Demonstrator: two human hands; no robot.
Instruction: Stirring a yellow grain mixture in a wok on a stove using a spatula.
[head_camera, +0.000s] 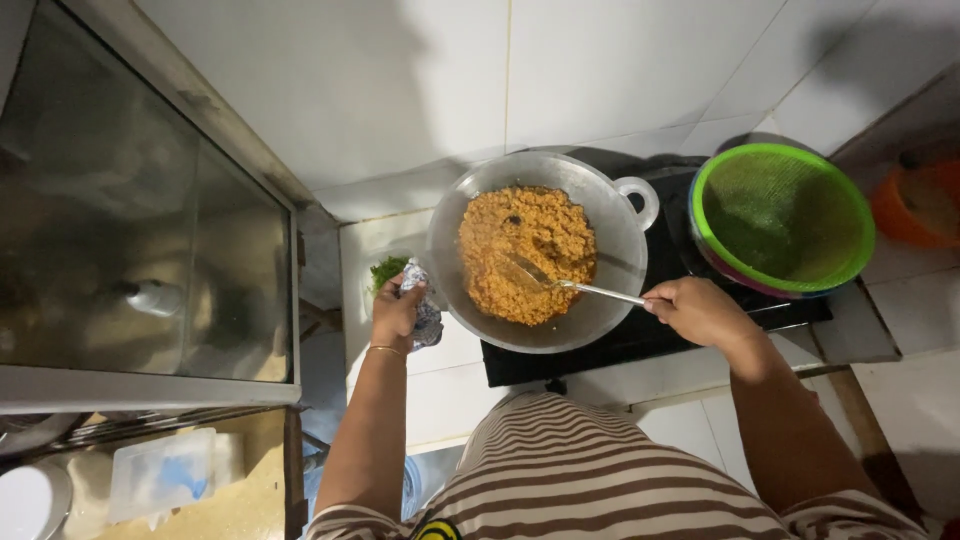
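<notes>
A: How far along does the cooking look?

B: Well on, I judge. The orange-brown rice (525, 252) fills the wok (538, 250) evenly coloured, no raw white patches showing; stirring is what is in hand.

A: And the hands?

B: The left hand (397, 312) is closed around a patterned cloth (425, 305) at the wok's near rim. The right hand (700, 310) is closed on the handle of a metal spatula (565, 282), its blade lying in the rice.

A: Where does the wok sit?

B: On a black stove (650, 330) on the white surface (440, 385).

A: Other containers?

B: A green-rimmed strainer basket (783, 218) beside the wok, seemingly empty. A small dish of chopped greens (384, 270) lies behind the left hand.
</notes>
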